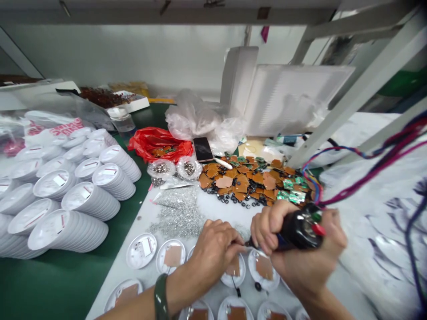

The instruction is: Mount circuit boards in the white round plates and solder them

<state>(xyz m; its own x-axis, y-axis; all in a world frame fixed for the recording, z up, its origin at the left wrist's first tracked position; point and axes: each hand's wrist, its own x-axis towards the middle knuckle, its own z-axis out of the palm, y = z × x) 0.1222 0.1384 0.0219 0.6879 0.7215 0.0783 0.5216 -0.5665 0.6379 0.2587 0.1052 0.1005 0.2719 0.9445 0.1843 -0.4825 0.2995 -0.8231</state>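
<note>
Through the head camera I saw the right hand [308, 262] closed firmly around a black electric screwdriver [302, 229], and its coloured wires [367, 153] ran away to the right. The left hand [215, 253], with a green bangle [160, 298] on the wrist, had its fingers pressed together just beside the thin screwdriver tip [248, 243]. If these fingers pinched some small thing, it was hidden from me, so I could not tell what it was.

My landmark was the pile of brown pads [248, 180] on the white table [216, 209]. Green circuit boards [290, 191] lay at the right edge of this pile, and black rings [233, 200] lay along its near edge. Nearer to me than the pile, under both hands, were round white covers [233, 275] lying flat, and several held a brown pad. Left of the pile lay loose silver screws [176, 213], and beyond these were two clear bags of screws [161, 169]. A phone [203, 149] lay just behind the pile, beside a red plastic bag [159, 144]. Far left of the pile, stacks of white covers [66, 222] stood on the green bench [66, 284].
</note>
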